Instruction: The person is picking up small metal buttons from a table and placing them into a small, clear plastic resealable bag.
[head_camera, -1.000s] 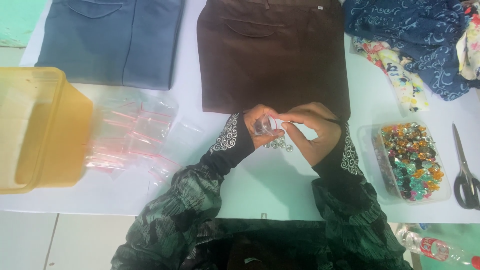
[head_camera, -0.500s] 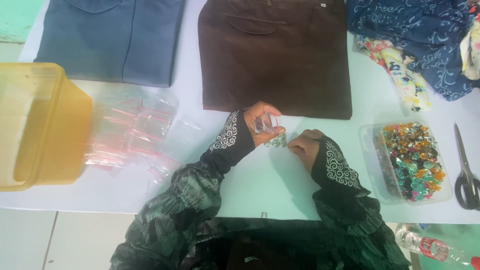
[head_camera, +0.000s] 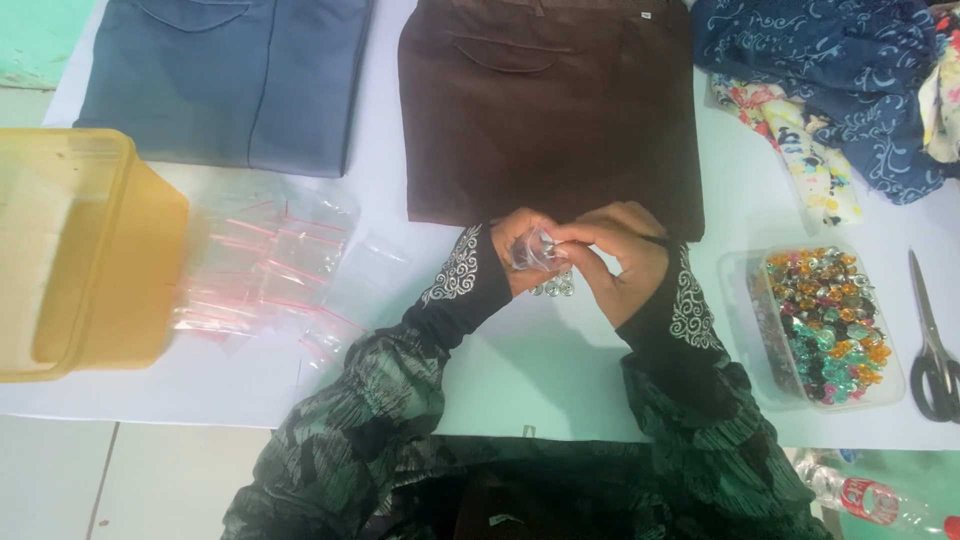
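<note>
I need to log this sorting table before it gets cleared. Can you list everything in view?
small clear bag: one, transparent, held between both hands
loose studs: few, silvery, under the hands
tub of studs: one, clear, multicoloured contents, right
zip bags: a pile, clear with red strips, left
yellow bin: one, far left
brown trousers: one, folded, top centre
blue trousers: one, folded, top left
patterned fabrics: heap, top right
scissors: one, right edge
left hand, right hand: pinching the bag

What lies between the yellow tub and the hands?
In the head view, a pile of small clear zip bags lies on the white table there.
</note>
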